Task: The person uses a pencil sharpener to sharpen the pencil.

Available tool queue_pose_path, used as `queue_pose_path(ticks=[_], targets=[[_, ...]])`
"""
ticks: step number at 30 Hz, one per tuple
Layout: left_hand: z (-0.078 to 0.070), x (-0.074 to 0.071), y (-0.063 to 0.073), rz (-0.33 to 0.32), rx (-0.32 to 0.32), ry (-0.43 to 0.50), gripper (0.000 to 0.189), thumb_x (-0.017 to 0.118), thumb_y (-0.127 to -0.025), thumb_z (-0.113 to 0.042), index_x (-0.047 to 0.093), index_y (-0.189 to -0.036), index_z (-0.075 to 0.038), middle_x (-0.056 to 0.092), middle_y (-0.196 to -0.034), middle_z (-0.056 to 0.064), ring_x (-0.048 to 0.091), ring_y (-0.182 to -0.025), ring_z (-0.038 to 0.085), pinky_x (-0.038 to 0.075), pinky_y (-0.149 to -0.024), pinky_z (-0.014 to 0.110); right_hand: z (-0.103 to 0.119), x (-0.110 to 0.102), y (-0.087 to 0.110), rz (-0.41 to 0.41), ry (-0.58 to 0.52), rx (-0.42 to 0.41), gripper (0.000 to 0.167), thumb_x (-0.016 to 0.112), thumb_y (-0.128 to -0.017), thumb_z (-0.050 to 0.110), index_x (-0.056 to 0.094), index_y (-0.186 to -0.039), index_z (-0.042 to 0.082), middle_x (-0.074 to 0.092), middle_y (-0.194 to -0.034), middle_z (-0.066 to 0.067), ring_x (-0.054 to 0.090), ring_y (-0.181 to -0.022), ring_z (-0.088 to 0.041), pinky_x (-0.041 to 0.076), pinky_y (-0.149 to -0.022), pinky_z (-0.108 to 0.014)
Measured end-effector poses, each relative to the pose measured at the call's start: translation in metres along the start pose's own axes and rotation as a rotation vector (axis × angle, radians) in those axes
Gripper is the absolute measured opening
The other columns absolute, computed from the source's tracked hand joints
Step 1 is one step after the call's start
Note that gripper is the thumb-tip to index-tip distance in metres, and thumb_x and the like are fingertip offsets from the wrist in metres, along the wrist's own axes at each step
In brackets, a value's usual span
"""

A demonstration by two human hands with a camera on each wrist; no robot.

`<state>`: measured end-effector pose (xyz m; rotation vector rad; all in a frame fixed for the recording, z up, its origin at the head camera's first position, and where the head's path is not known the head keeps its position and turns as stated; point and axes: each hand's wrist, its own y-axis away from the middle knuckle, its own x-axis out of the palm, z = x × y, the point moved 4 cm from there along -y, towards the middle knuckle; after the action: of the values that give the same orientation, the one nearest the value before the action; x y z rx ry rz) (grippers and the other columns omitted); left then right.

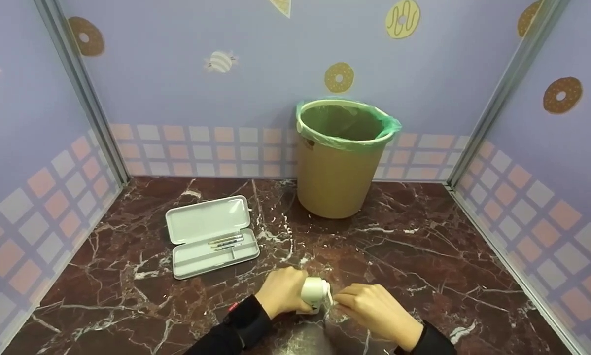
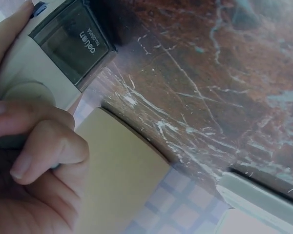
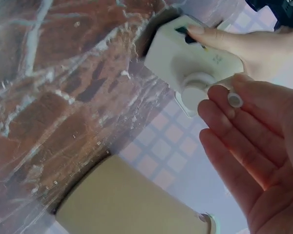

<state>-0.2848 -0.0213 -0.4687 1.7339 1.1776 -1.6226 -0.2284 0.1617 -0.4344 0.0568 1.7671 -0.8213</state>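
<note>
A white pencil sharpener (image 1: 314,290) with a side crank stands on the marble-patterned table, close to the person. My left hand (image 1: 283,292) grips its body from the left. In the left wrist view its dark see-through drawer (image 2: 75,44) carries printed lettering. My right hand (image 1: 373,306) is on the crank side. In the right wrist view, thumb and fingers pinch the hollow-ended crank handle (image 3: 234,100), beside the round hub (image 3: 193,95). No pencil shows in the sharpener in these views.
An opened white pencil case (image 1: 206,222) lies at the left, with several pencils (image 1: 226,241) in its tray. A tan bin (image 1: 338,180) with a green liner (image 1: 391,125) stands against the back wall. Small pale crumbs (image 1: 288,229) dot the table left of the bin. Patterned panels enclose the table.
</note>
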Motion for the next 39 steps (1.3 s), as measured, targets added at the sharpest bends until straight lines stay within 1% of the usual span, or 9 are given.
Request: queue_pose_path(ticks=[6, 9, 16, 21, 26, 29, 35, 39], targets=[[-0.001, 0.001, 0.0, 0.011, 0.024, -0.015, 0.048, 0.093, -0.06, -0.047, 0.065, -0.082, -0.014, 0.069, -0.074, -0.002, 0.061, -0.061, 0.013, 0.05, -0.053, 0.025, -0.003, -0.004, -0.002, -0.019, -0.001, 0.009, 0.018, 0.084, -0.078, 0.015, 0.078, -0.094, 0.015, 0.073, -0.081, 0.007, 0.067, -0.067, -0.005, 0.053, -0.059, -0.017], [-0.001, 0.0, 0.0, 0.02, 0.034, -0.028, 0.048, 0.093, -0.062, -0.047, 0.066, -0.083, -0.013, 0.07, -0.074, -0.001, 0.062, -0.061, 0.013, 0.051, -0.054, 0.025, -0.005, -0.006, -0.006, -0.018, -0.024, 0.04, 0.02, 0.085, -0.078, 0.013, 0.079, -0.097, 0.012, 0.076, -0.084, 0.004, 0.069, -0.069, -0.007, 0.056, -0.061, -0.019], [0.002, 0.002, -0.001, 0.04, 0.052, -0.02, 0.049, 0.093, -0.062, -0.045, 0.066, -0.086, -0.013, 0.071, -0.077, -0.001, 0.064, -0.064, 0.014, 0.054, -0.058, 0.027, -0.013, -0.007, -0.012, 0.034, -0.079, 0.107, 0.017, 0.081, -0.084, 0.013, 0.079, -0.1, 0.012, 0.078, -0.087, 0.003, 0.072, -0.072, -0.009, 0.058, -0.065, -0.023], [0.002, 0.002, -0.003, 0.044, 0.065, -0.022, 0.049, 0.093, -0.062, -0.045, 0.066, -0.087, -0.012, 0.071, -0.077, 0.0, 0.064, -0.064, 0.015, 0.055, -0.058, 0.027, -0.017, -0.007, -0.014, 0.035, -0.091, 0.139, 0.015, 0.078, -0.087, 0.011, 0.08, -0.102, 0.012, 0.078, -0.088, 0.002, 0.073, -0.075, -0.01, 0.059, -0.067, -0.024], [0.003, 0.002, -0.004, 0.067, 0.071, -0.015, 0.049, 0.093, -0.063, -0.043, 0.066, -0.088, -0.012, 0.072, -0.078, 0.0, 0.064, -0.064, 0.015, 0.055, -0.058, 0.027, -0.018, -0.006, -0.017, 0.022, -0.044, 0.136, 0.017, 0.079, -0.086, 0.015, 0.08, -0.102, 0.012, 0.079, -0.089, 0.002, 0.074, -0.076, -0.011, 0.06, -0.069, -0.026], [0.004, 0.002, -0.004, 0.07, 0.082, -0.017, 0.049, 0.093, -0.063, -0.042, 0.066, -0.089, -0.012, 0.072, -0.078, 0.001, 0.065, -0.065, 0.015, 0.056, -0.059, 0.027, -0.019, -0.006, -0.019, 0.011, -0.017, 0.143, 0.018, 0.08, -0.085, 0.015, 0.081, -0.103, 0.012, 0.079, -0.089, 0.002, 0.074, -0.076, -0.012, 0.06, -0.07, -0.026], [0.004, 0.002, -0.004, 0.075, 0.099, -0.002, 0.048, 0.093, -0.064, -0.042, 0.065, -0.089, -0.012, 0.071, -0.078, 0.001, 0.064, -0.065, 0.015, 0.055, -0.059, 0.027, -0.023, -0.004, -0.022, 0.004, -0.003, 0.157, 0.018, 0.082, -0.083, 0.015, 0.081, -0.101, 0.012, 0.077, -0.085, 0.003, 0.072, -0.071, -0.011, 0.058, -0.063, -0.025], [0.004, 0.003, -0.005, 0.078, 0.103, 0.012, 0.049, 0.093, -0.063, -0.042, 0.065, -0.09, -0.012, 0.07, -0.078, 0.0, 0.063, -0.065, 0.014, 0.054, -0.059, 0.026, -0.026, -0.001, -0.023, 0.004, 0.02, 0.153, 0.018, 0.081, -0.084, 0.015, 0.081, -0.102, 0.012, 0.075, -0.084, 0.004, 0.071, -0.072, -0.011, 0.058, -0.062, -0.025]])
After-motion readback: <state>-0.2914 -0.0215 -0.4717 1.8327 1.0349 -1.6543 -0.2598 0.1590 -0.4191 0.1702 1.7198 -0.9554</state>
